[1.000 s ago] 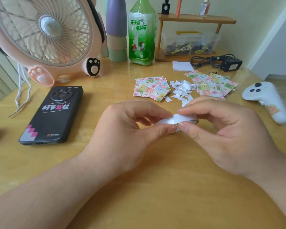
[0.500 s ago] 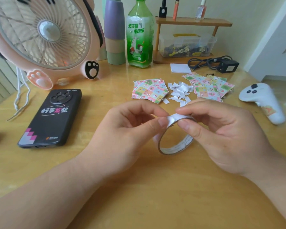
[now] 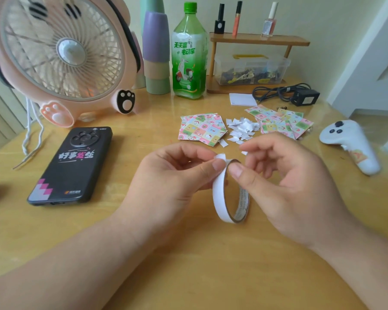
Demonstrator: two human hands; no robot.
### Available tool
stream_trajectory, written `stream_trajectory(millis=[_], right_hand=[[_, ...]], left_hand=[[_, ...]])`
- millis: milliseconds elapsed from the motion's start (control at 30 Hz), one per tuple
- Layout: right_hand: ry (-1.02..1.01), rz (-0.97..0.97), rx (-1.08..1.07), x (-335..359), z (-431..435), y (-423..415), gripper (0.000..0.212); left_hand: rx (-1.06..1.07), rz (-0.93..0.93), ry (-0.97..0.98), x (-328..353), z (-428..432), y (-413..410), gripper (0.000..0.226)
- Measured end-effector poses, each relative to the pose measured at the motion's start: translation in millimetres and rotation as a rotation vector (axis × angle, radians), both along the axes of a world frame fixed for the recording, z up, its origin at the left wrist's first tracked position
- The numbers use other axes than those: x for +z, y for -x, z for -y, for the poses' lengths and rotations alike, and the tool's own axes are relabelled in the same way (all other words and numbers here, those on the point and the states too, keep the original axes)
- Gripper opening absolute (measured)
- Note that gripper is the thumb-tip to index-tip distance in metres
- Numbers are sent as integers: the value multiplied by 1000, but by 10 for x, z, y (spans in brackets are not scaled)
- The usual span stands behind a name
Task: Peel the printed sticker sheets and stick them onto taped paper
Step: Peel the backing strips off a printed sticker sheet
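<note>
Wooden worktop (image 3: 188, 253), glossy, in a pale-walled room. At the back stand a pink fan (image 3: 63, 52) and a green bottle (image 3: 188, 54); a black phone (image 3: 72, 166) lies flat at left and a white controller (image 3: 349, 142) at the right edge.

Sticker sheets (image 3: 202, 128) lie fanned at mid-worktop. A second pile (image 3: 280, 121) sits to their right, with white paper scraps (image 3: 241, 128) between the two. A small white pad (image 3: 242, 100) lies behind them. All of these sit beyond the hands and are untouched.

Both hands work on a tape roll (image 3: 218, 198), close in front of the person.
- The roll stands on edge and hangs below the fingers. Whether its bottom touches the worktop cannot be told.
- Right hand (image 3: 289, 186): its grip is clamped on the top of the ring, with the thumb on the rim and the fingers curled behind.
- Left hand (image 3: 166, 180): thumb and forefinger are pinched together on the tape end (image 3: 220, 156), a short white tab lifted off the top of the roll.

Key relation: the tab sits on the left hand's side of the ring, just beside the right thumb. The band runs round the ring from there.

Judgement: this looks like a tape-preparing step, with no sticker yet peeled. The likely next move is for the left hand to pull away from the right along the band while the right hand anchors the roll. The risk is that the short tab slips or tears.
</note>
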State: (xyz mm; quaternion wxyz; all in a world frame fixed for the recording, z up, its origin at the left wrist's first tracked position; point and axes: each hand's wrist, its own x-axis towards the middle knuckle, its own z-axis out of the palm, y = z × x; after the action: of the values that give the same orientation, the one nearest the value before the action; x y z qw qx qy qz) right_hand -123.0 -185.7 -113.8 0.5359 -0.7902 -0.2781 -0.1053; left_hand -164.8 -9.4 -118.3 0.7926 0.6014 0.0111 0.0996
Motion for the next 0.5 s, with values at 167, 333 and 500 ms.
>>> stream_trajectory(millis=[167, 333, 500], right_hand=[[-20, -117, 102, -18, -115, 140, 37], [-82, -199, 133, -14, -124, 104, 30], [-160, -250, 171, 6, -104, 101, 26]], left_hand=[[47, 34, 25, -2, 24, 0, 7], [-40, 88, 89, 18, 50, 22, 16], [-73, 105, 116, -17, 48, -1, 14]])
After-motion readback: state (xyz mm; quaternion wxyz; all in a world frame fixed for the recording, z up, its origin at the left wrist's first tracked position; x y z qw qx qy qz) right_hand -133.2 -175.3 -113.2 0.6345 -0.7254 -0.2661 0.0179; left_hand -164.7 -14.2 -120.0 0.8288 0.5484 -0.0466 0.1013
